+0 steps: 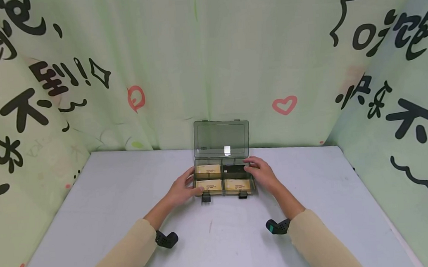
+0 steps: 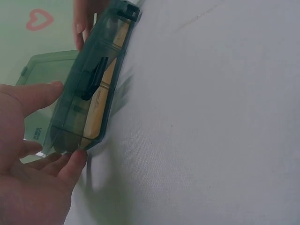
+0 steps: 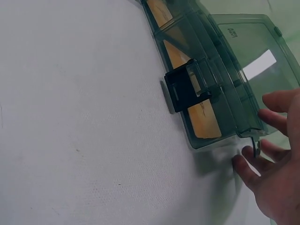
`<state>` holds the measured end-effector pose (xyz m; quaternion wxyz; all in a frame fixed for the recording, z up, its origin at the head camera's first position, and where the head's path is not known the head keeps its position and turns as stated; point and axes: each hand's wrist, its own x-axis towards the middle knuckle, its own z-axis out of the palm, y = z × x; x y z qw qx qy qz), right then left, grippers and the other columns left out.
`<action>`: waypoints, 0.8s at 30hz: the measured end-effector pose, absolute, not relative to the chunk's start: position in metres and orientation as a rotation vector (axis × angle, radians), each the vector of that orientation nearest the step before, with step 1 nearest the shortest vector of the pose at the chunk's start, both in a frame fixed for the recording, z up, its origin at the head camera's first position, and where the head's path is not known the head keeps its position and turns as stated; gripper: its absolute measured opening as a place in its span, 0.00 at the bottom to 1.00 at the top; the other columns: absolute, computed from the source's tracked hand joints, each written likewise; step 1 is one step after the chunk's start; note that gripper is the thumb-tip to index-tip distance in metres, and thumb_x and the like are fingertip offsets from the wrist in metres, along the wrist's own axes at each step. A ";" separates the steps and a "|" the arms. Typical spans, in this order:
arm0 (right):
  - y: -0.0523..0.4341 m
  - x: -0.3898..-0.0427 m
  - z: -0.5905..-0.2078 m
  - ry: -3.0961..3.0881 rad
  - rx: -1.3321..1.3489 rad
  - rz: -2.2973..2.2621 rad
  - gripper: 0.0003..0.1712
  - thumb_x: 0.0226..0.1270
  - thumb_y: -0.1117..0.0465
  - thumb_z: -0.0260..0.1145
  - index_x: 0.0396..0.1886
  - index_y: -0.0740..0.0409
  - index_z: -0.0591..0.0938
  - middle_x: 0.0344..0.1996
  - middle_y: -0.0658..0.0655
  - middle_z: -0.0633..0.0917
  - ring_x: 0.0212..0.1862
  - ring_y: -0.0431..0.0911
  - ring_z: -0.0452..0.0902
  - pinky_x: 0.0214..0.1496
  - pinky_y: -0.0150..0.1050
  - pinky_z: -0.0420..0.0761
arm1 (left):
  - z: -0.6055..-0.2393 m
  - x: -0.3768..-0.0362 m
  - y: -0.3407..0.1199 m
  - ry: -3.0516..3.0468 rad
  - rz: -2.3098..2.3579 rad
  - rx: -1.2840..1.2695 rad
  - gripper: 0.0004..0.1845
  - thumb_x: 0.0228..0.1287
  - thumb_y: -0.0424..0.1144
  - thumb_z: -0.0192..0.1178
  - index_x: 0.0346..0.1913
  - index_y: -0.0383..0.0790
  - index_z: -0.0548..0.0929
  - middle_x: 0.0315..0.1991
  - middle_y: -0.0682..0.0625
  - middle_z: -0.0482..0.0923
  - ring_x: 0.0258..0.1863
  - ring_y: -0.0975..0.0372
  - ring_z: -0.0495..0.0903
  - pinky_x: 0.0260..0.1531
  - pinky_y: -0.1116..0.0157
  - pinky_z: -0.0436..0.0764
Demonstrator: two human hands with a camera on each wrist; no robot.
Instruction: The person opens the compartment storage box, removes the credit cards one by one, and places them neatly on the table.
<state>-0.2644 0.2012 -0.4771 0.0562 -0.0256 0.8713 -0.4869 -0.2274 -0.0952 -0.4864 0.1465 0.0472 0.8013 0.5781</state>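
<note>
A smoky translucent compartment box [image 1: 222, 181] sits on the pale grey desk [image 1: 93, 224], toward the far edge, with its hinged lid [image 1: 221, 138] standing upright against the curtain backdrop. Three compartments hold tan card packs [image 1: 207, 171], and the far right one holds a black item [image 1: 233, 169]. Two dark latches [image 1: 205, 197] hang from the front wall.

The left hand [image 1: 183, 188] lies against the box's left end, fingers loosely spread and touching the end wall, thumb near the front corner; it does not wrap around anything. The right hand [image 1: 260, 172] rests at the right end, fingers relaxed and reaching over the rim beside the black item; the right wrist view shows its fingertips [image 3: 251, 161] just beside the corner.

A green curtain [image 1: 209, 59] with black lettering and red hearts surrounds the desk.
</note>
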 end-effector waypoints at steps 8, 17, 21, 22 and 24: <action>0.201 -0.271 -0.485 2.726 -0.116 -1.381 0.21 0.69 0.59 0.60 0.60 0.60 0.77 0.74 0.63 0.61 0.67 0.61 0.68 0.68 0.57 0.70 | -0.488 -0.229 -0.094 2.324 1.641 0.130 0.46 0.60 0.37 0.67 0.77 0.48 0.52 0.77 0.47 0.51 0.75 0.51 0.56 0.68 0.54 0.70; 0.199 -0.275 -0.490 2.767 -0.126 -1.282 0.21 0.70 0.59 0.60 0.59 0.59 0.78 0.73 0.64 0.61 0.66 0.62 0.68 0.68 0.58 0.69 | -0.485 -0.227 -0.093 2.323 1.626 0.119 0.47 0.60 0.37 0.67 0.77 0.47 0.51 0.77 0.46 0.51 0.75 0.52 0.56 0.67 0.54 0.70; 0.197 -0.276 -0.489 2.783 -0.143 -1.214 0.21 0.70 0.58 0.59 0.60 0.59 0.78 0.73 0.66 0.61 0.69 0.63 0.65 0.71 0.59 0.65 | -0.486 -0.228 -0.093 2.327 1.626 0.133 0.47 0.60 0.37 0.66 0.77 0.46 0.51 0.78 0.46 0.50 0.76 0.51 0.55 0.68 0.54 0.69; 0.196 -0.277 -0.489 2.789 -0.146 -1.188 0.21 0.71 0.57 0.59 0.60 0.59 0.77 0.73 0.66 0.61 0.70 0.63 0.63 0.72 0.59 0.63 | -0.486 -0.229 -0.093 2.328 1.624 0.136 0.47 0.61 0.36 0.66 0.77 0.46 0.50 0.78 0.46 0.50 0.76 0.51 0.55 0.68 0.54 0.69; 0.195 -0.278 -0.489 2.799 -0.150 -1.143 0.21 0.71 0.57 0.58 0.60 0.60 0.77 0.73 0.67 0.61 0.72 0.63 0.59 0.73 0.60 0.60 | -0.486 -0.229 -0.093 2.335 1.615 0.143 0.47 0.61 0.36 0.66 0.77 0.46 0.50 0.78 0.45 0.50 0.75 0.51 0.55 0.68 0.54 0.69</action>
